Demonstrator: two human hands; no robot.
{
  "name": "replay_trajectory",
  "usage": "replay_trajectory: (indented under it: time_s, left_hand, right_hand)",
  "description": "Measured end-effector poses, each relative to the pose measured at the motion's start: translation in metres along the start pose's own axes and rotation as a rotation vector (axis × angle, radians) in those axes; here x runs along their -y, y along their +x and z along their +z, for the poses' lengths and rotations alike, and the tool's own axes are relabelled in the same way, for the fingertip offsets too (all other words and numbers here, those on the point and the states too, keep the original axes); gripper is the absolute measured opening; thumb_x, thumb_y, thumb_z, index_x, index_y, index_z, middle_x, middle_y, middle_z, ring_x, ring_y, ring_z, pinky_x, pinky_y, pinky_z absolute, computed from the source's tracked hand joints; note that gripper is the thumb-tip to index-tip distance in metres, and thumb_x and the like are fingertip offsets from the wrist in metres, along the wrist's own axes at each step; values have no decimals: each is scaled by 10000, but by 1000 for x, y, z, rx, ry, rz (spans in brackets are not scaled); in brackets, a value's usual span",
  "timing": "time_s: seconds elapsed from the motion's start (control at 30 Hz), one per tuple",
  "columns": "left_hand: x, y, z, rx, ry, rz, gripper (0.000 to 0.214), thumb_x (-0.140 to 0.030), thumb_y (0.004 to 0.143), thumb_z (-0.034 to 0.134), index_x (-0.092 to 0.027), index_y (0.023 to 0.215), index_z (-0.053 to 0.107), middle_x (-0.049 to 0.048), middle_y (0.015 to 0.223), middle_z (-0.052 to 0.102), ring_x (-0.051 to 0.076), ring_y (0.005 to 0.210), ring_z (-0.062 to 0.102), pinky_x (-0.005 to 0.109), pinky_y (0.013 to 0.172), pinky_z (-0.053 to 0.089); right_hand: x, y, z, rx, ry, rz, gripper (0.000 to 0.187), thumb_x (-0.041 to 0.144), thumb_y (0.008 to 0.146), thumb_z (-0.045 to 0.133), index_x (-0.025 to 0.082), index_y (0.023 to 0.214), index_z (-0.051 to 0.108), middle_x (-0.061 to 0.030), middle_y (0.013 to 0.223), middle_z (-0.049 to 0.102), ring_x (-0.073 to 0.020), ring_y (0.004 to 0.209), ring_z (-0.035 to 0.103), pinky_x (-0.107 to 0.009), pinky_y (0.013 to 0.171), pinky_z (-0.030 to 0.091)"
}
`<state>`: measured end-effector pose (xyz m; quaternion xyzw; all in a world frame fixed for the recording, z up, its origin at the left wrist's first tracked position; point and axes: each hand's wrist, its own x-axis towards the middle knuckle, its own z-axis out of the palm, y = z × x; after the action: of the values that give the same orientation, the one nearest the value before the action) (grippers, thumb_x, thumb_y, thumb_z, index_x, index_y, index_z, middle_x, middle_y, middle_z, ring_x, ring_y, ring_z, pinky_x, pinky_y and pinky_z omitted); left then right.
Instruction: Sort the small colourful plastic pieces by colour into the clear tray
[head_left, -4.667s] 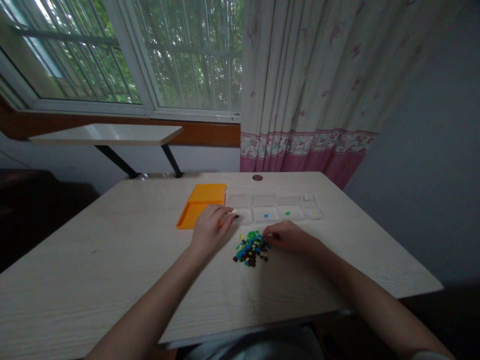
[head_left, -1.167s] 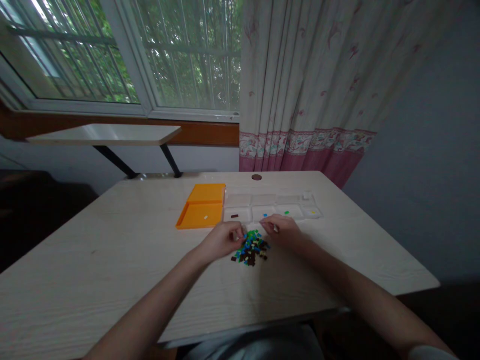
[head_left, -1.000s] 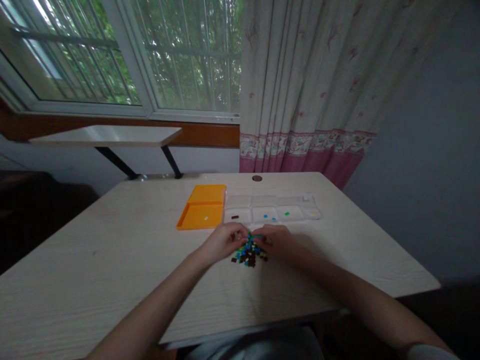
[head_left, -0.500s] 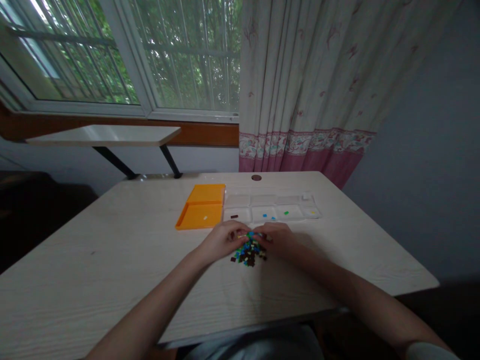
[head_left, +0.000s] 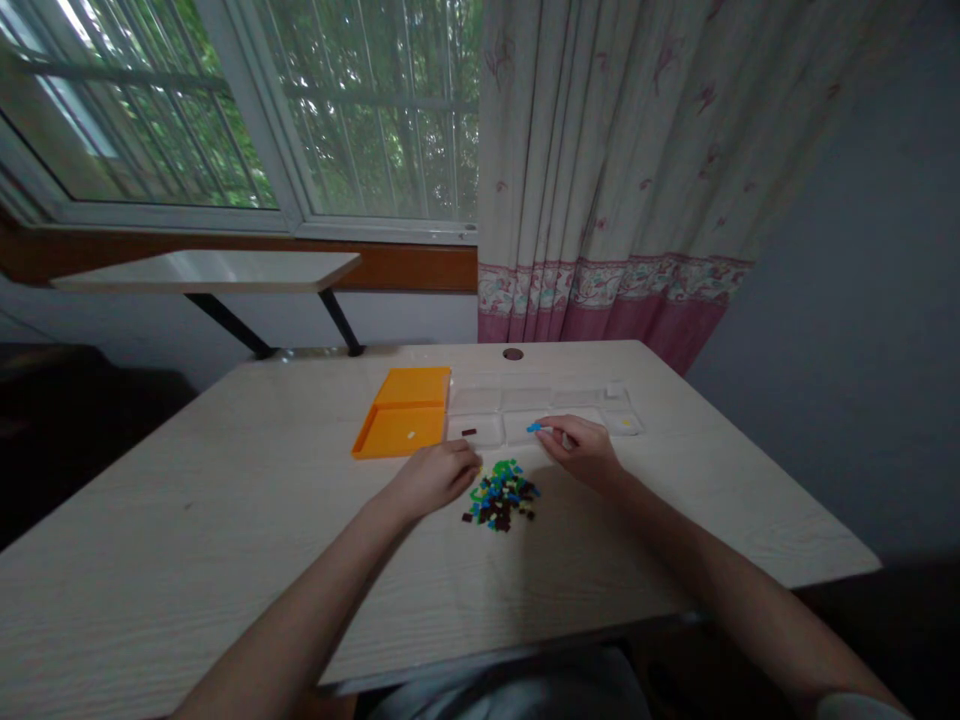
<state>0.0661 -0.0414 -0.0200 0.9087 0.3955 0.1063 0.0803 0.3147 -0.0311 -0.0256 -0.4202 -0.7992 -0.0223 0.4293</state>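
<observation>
A heap of tiny plastic building bricks, brown, green, blue and pale yellow, lies on the table. Just left of it my left hand rests with its fingers curled; a speck of yellow shows at the fingertips, but what they hold is too small to tell. My right hand reaches over the front row of a clear compartment tray, thumb and finger pinched at a small blue brick. A brown brick sits in the tray's left front compartment, and a yellow one in its right end.
An orange box lies open against the tray's left side, with one small white piece in it. Behind the table hang a curtain and a window. A raised white shelf stands at the back left.
My right hand has left the heap and moved up and right to the tray with a blue brick. My left hand has drawn slightly left, uncovering the top of the heap.
</observation>
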Motion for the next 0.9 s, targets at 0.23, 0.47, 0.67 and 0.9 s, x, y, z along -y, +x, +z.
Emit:
replay_trajectory:
  time_s: [0.23,0.47,0.67,0.9]
  left_hand:
    - [-1,-1,0,21,50,12,244,-244,864,380,-197,914,614,50,857,590,152,763,569,225,648,425]
    - [-1,-1,0,35,73,9,255,-207,852,375,-194,973,599,59,897,592,170,805,575,243,683,445]
    - [-2,1,5,0,-10,40,364,-163,856,360,-246,1182,501,58,1025,561,176,936,558,256,772,454]
    - [-6,8,13,5,-20,71,349,-193,879,361,-264,1188,508,56,1022,554,168,928,560,245,782,453]
  right_hand:
    - [-15,-1,4,-2,-7,52,241,346,810,504,182,878,666,-14,634,632,-97,517,530,-200,547,423]
    - [-28,1,6,168,-101,191,238,340,798,513,185,883,673,-8,607,615,-119,535,544,-216,542,401]
    - [-30,2,8,279,-191,273,217,331,795,516,208,879,674,-1,621,617,-131,563,555,-220,533,372]
    - [-31,1,9,343,-232,316,230,352,809,500,224,908,662,-1,663,631,-137,621,565,-221,564,369]
